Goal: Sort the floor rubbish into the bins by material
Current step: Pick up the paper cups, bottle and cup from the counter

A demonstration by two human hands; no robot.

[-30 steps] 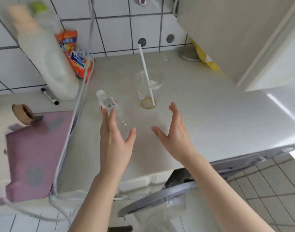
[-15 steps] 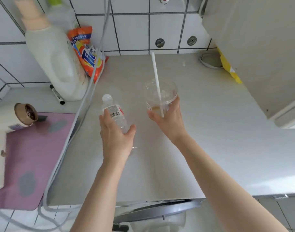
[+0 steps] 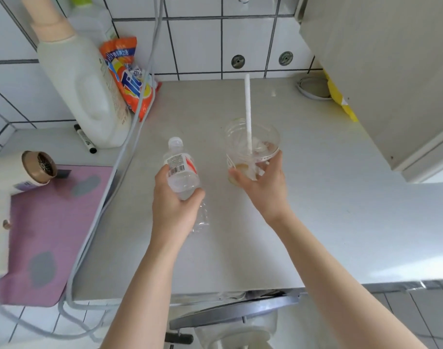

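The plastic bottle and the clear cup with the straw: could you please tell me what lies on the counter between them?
Nothing: the head view shows only bare counter between the plastic bottle and the clear cup.

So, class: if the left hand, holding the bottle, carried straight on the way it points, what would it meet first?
Probably the white detergent jug near the wall: the left hand and its bottle point up-left. Depth is unclear, so they might pass beside it.
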